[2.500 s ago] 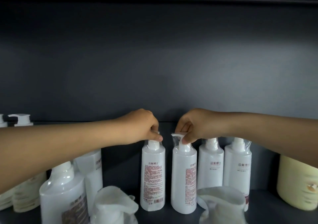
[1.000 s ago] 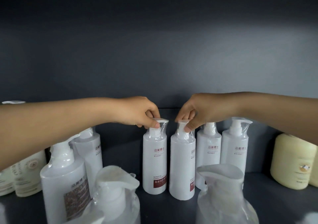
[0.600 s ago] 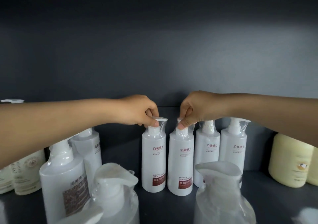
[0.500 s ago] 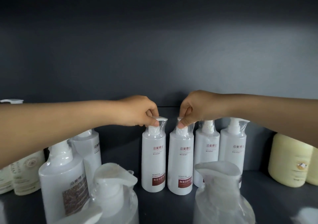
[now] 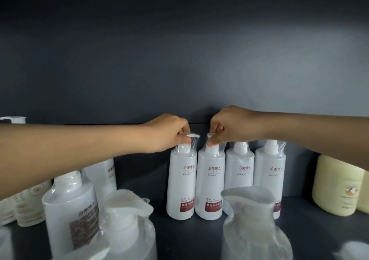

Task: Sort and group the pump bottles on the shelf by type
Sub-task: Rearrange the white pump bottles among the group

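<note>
Four slim white pump bottles stand upright in a row at the back of the dark shelf [image 5: 319, 225], each touching the next, labels facing out, each pump head wrapped in clear plastic. All are opaque, so what they hold cannot be seen. From the left: the first bottle [image 5: 182, 182], the second bottle [image 5: 210, 184], the third bottle [image 5: 238, 178] and the fourth bottle [image 5: 269, 178]. The first two show a red band marked "keratin conditioner"; the lower labels of the other two are mostly hidden.

In front, close to the camera and blurred, stand two big plastic-wrapped pumps: the near left pump [image 5: 127, 212] and the near right pump [image 5: 247, 206]. At left are a wider white bottle [image 5: 69, 210] with a brownish label and, behind it, a tall white bottle [image 5: 105, 176]. Off-white containers [image 5: 26, 204] sit at far left, partly behind the forearm, their number unclear. At far right sits a cream jar [image 5: 337, 186], with the edge of another beside it.

Both bare forearms reach in level from the sides. The left hand [image 5: 169, 134] is curled, thumb and fingers pinching the pump head of the first bottle. The right hand [image 5: 229, 126] is likewise closed, its fingertips pinching the pump head of the second bottle. The two hands are near each other but apart.
</note>
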Motion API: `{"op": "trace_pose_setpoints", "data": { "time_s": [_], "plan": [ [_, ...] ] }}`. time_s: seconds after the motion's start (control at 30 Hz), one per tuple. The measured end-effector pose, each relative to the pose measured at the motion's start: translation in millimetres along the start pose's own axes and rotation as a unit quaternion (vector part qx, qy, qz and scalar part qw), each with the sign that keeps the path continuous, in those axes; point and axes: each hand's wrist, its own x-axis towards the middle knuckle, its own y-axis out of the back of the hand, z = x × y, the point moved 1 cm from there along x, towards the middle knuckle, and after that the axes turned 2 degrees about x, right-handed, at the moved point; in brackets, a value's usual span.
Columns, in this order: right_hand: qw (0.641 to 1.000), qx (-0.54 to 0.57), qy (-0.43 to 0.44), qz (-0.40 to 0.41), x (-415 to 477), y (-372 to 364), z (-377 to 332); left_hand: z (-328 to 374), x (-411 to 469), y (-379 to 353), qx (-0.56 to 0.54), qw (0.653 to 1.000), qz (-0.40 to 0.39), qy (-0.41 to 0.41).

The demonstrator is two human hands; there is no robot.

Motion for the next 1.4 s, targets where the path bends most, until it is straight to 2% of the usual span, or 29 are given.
{"op": "trace_pose_setpoints", "data": {
  "time_s": [0.17, 0.5, 0.67, 0.8, 0.9, 0.97, 1.2, 1.4],
  "plan": [
    [1.0, -0.01, 0.0, 0.012, 5.5, -8.9, -3.9, -9.4, -3.9, 4.0, -0.027, 0.999, -0.018, 0.005],
    [0.999, -0.023, -0.006, -0.027, -0.7, -2.2, -6.1, -14.4, -1.0, 3.1, -0.046, 0.998, -0.031, 0.002],
    [0.996, -0.041, 0.01, -0.077, -4.9, 10.1, -9.4, -11.0, -5.3, 18.0, 0.036, 0.995, -0.097, -0.007],
    [0.984, -0.134, 0.021, -0.113, -9.8, 28.8, -22.6, -7.7, -17.3, 51.9, 0.137, 0.986, -0.098, 0.0],
    [0.969, -0.226, 0.029, -0.092, -16.3, 46.5, -38.6, -8.9, -32.9, 76.1, 0.238, 0.967, -0.093, 0.014],
    [0.966, -0.247, 0.037, -0.072, -20.9, 55.1, -51.2, -12.7, -46.3, 89.4, 0.277, 0.957, -0.078, 0.029],
    [0.971, -0.218, 0.094, -0.02, -28.1, 61.6, -103.9, -46.3, -105.3, 125.9, 0.26, 0.96, -0.053, 0.092],
    [0.983, -0.16, 0.087, -0.003, -47.6, 78.4, -152.5, -78.2, -141.9, 139.2, 0.249, 0.966, -0.008, 0.071]
  ]
}}
